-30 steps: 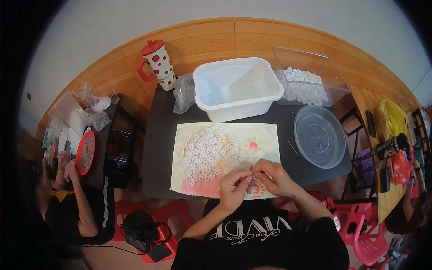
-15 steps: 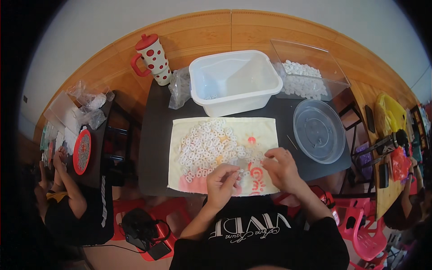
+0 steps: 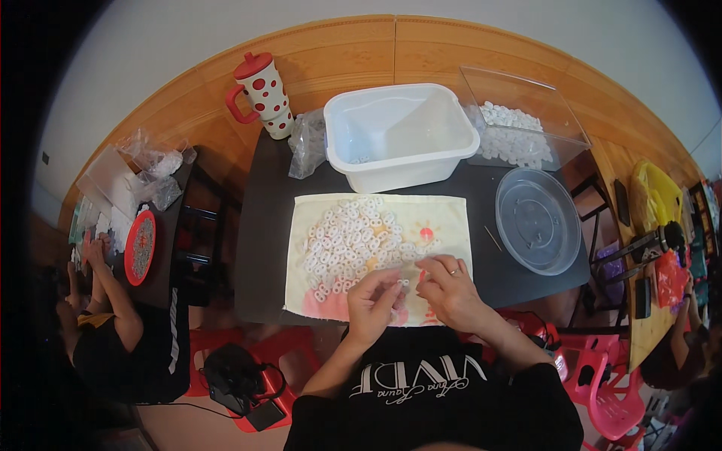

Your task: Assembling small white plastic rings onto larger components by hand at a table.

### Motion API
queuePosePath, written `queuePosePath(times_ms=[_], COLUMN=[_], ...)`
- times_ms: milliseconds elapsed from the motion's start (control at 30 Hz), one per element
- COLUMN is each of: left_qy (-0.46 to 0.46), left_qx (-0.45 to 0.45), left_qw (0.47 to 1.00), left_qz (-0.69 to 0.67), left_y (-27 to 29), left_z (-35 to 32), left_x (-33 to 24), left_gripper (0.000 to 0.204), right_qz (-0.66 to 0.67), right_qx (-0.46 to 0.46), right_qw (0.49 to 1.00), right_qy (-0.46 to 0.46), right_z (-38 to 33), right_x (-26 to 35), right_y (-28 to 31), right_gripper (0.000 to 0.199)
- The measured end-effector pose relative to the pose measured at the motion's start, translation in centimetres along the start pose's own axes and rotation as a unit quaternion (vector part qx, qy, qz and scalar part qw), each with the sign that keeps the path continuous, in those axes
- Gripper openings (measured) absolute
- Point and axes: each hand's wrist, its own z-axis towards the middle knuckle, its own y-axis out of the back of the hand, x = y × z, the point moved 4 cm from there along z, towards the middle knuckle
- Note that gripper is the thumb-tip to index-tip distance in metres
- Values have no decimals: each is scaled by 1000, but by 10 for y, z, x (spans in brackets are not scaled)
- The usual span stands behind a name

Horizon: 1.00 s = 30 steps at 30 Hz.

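Over the near edge of a cream towel (image 3: 447, 212), my left hand (image 3: 372, 308) is closed in a pinch. A small white two-holed piece (image 3: 404, 283) shows at its fingertips. Close beside it, my right hand (image 3: 455, 297), with a ring on one finger, has its thumb and fingers drawn together toward that piece. Whatever lies between the right fingertips is too small to make out. Many similar white two-holed pieces (image 3: 347, 240) lie loosely spread over the towel's left and middle, beyond my left hand.
Behind the towel stands a white tub (image 3: 398, 177), with a plastic bag (image 3: 307, 146) and spotted tumbler (image 3: 267, 98) to its left. A clear bin (image 3: 519, 139) holds white pieces. Rightward lie a thin stick (image 3: 492, 238) and round clear dish (image 3: 538, 222). People work at both sides.
My right hand has come left and slightly down, closing the gap to my left hand. The left hand stays pinched in nearly the same place. The whole view has shifted slightly.
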Motion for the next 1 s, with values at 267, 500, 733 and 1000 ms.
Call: queuePosePath(times_ms=[267, 500, 733, 1000], left_qy=[-15, -7, -18, -43], left_qx=[11, 1, 2, 24], left_qw=[1000, 1000, 1000, 999], left_qz=[-6, -10, -17, 1], left_y=[3, 3, 3, 4], left_z=[0, -2, -1, -1], left_x=[3, 1, 2, 2], left_gripper=[22, 21, 23, 32], right_qz=[38, 70, 19, 130], right_qx=[-59, -56, -10, -19], right_qw=[998, 996, 1000, 991], right_qy=[9, -22, 20, -30], right_z=[-1, 1, 12, -5], right_x=[-2, -17, 4, -13], right_y=[4, 16, 10, -1], right_gripper=[21, 24, 18, 13])
